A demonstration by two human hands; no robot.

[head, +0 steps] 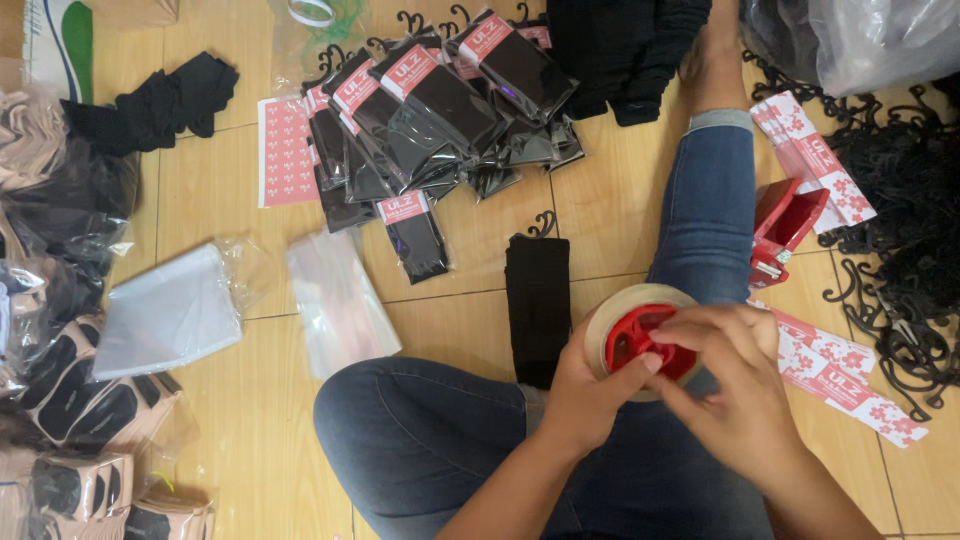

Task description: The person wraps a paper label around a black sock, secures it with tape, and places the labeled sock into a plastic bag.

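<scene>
Both hands met over the lap, above denim-clad knees; the left hand (pixel 585 390) cupped a roll of clear tape (pixel 612 318) from below, fingers curled closed around its rim, while the right hand (pixel 735 385) pinched its fingertips on the red plastic core (pixel 632 340); the glossy tape might, by my judgement, cling to skin or the core slip sideways if the grip loosened; a red dispenser (pixel 785 228) lay just beside the knee; a limp black sock (pixel 537 300) lay flat on the smooth wooden floor (pixel 250 400).
</scene>
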